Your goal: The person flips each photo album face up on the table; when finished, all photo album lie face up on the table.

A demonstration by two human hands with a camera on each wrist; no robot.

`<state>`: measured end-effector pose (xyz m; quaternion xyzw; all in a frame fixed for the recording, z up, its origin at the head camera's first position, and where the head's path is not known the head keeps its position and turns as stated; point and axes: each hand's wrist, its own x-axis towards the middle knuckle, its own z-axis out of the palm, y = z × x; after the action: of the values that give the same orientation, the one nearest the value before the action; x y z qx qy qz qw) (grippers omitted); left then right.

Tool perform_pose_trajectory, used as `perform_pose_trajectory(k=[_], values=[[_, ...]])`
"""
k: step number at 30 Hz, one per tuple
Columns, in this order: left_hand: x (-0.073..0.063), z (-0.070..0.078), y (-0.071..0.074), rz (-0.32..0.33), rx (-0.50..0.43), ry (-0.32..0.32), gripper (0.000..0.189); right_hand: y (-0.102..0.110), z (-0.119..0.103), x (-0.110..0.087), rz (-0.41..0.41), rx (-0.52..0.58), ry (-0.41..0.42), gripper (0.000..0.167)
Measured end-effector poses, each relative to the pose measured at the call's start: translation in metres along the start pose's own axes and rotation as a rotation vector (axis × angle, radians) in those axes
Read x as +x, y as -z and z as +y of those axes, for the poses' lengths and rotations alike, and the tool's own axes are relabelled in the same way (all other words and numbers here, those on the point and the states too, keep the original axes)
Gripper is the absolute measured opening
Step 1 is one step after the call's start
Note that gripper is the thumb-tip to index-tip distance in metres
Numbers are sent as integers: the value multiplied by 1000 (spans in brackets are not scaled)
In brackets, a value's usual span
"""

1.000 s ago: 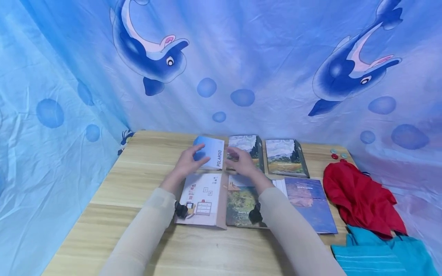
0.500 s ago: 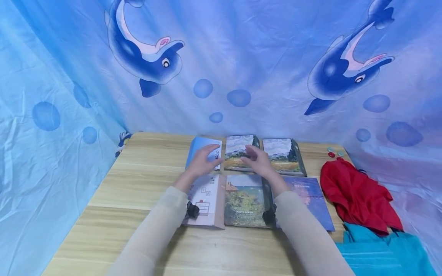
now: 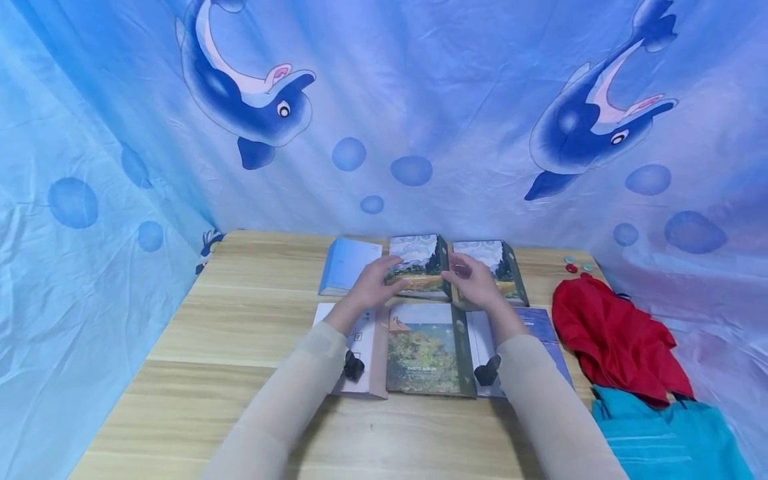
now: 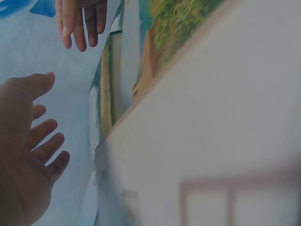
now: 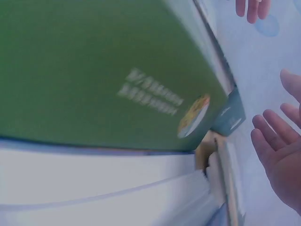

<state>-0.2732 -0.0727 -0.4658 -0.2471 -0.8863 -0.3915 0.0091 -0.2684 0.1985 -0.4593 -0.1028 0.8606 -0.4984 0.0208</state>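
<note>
Both hands hover over several photo albums set in two rows. My left hand (image 3: 371,287) is by the left edge of the back middle album (image 3: 420,260), which has a painted landscape cover. My right hand (image 3: 477,285) is between that album's dark spine and a matching album (image 3: 491,253) on the right. Neither hand grips anything; in the wrist views the left hand (image 4: 28,150) and right hand (image 5: 282,157) have their fingers spread apart. Under the forearms lie a white album (image 3: 375,363), a garden-cover album (image 3: 423,347) and a purple-blue album (image 3: 552,347), partly hidden.
A blue album (image 3: 351,260) lies at the back left. At the right are a crumpled red cloth (image 3: 618,337), a teal cloth (image 3: 666,433) and small red and pale discs (image 3: 571,268). A dolphin-print curtain (image 3: 384,113) hangs behind the wooden table (image 3: 198,360).
Both hands have moved right, from around the blue album to around the back middle landscape album. The albums stay in their places, and the view has shifted slightly.
</note>
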Motion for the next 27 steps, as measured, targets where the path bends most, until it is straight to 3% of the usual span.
perform_pose_trajectory(k=[4, 9, 15, 20, 27], values=[[4, 1, -9, -16, 2, -8, 54, -1, 6, 0, -1, -6, -8, 62], [6, 4, -17, -54, -12, 27, 57, -6, 14, -1, -7, 19, -35, 61], [15, 7, -31, -47, -13, 9, 55, -10, 26, -2, -17, 53, -59, 60], [21, 12, -47, -76, 24, 9, 56, -11, 31, -1, -17, 77, -32, 56], [24, 15, -61, -90, 144, 116, 67, -12, 31, 1, -51, 79, -7, 60]])
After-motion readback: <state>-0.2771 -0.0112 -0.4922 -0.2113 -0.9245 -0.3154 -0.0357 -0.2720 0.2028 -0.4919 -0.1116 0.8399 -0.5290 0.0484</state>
